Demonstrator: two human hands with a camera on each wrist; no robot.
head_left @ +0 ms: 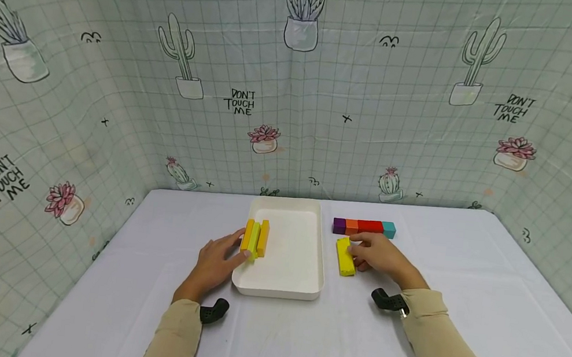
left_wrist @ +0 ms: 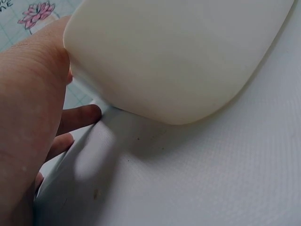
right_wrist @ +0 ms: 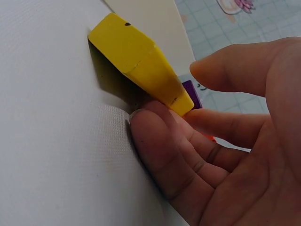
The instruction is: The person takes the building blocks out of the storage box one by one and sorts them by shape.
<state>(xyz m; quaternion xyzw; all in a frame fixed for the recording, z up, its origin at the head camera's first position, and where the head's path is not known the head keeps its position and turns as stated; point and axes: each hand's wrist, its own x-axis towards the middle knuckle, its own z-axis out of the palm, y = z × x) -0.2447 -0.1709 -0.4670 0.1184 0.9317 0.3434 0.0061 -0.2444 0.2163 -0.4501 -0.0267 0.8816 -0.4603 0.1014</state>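
My left hand (head_left: 213,264) holds the left side of the white tray (head_left: 276,291). Its thumb reaches over the rim, close to the near end of a yellow-green block (head_left: 254,239); the other fingers lie outside the wall. Two orange-yellow blocks (head_left: 263,239) flank that block inside the tray. To the tray's right, a yellow block (head_left: 345,257) lies on the table, with my right hand (head_left: 382,255) beside its right edge. In the right wrist view a finger (right_wrist: 225,125) touches one end of the yellow block (right_wrist: 136,56), while the digit above stays apart from it.
Behind the yellow block runs a row of a purple block (head_left: 339,226), an orange block (head_left: 351,227), red (head_left: 370,226) and a teal block (head_left: 388,230). A white cloth covers the table (head_left: 268,345). Patterned fabric (head_left: 326,90) hangs around the back and sides.
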